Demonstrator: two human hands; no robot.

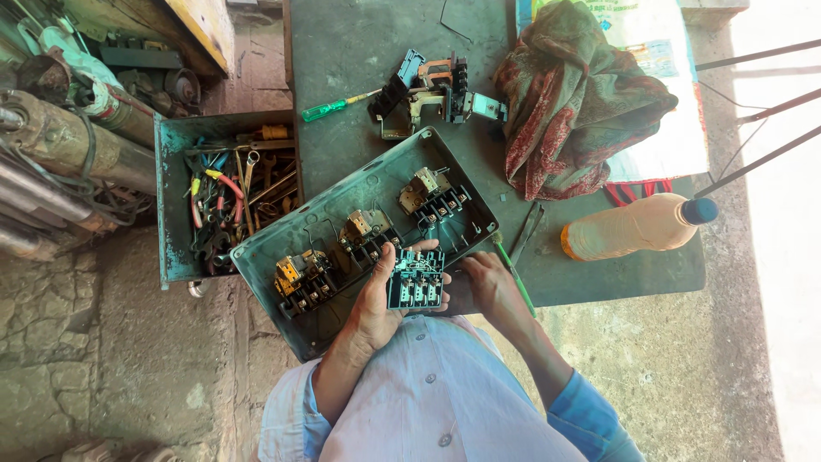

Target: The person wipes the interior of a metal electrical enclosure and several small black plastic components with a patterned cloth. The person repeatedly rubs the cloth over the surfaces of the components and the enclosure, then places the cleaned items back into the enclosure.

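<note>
Dark green metal covers the worktable (359, 51), seen from above in the head view over a worn concrete floor. At lower centre a small teal contactor block (416, 279) is gripped by the left hand (376, 299), fingers wrapped round its left side. The right hand (489, 287) is laid against the block's right edge, fingers curled. Beneath them a tilted green panel box (282, 244) is seen, three mounted contactors inside. At upper centre dismantled parts (428, 90) and a green-handled screwdriver (338, 105) are laid. A crumpled cloth (573, 94) and an orange bottle (633, 227) are placed at right; a tool tray (171, 205) is set at left.
</note>
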